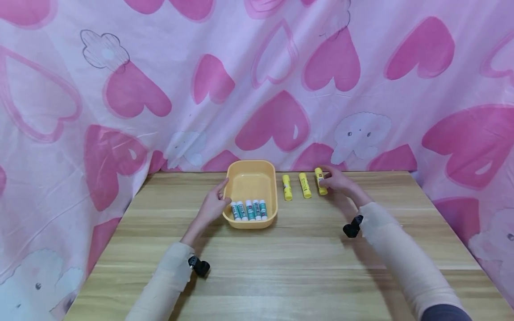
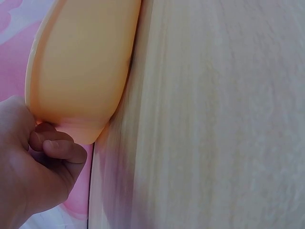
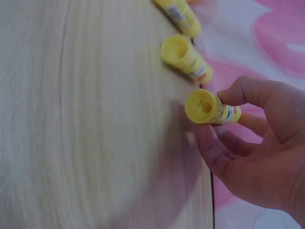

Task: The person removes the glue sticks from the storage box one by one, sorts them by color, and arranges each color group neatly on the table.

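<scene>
Glue stick [image 3: 213,109] points near-to-far, pinched in the right grip [image 1: 339,182], right of the tray [image 1: 253,183] the left grip [image 1: 212,205] holds.

The head view looks forward-down at the tray [image 1: 252,185] from afar; the left-wrist close-up shares it; the right-wrist close-up looks from its right.

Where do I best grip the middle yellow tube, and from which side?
I'd pinch the middle yellow tube across its round mid-body, coming from above, one contact on each long side: it lies lengthwise away from the head camera, with gaps to the left yellow tube and the right yellow tube.
</scene>
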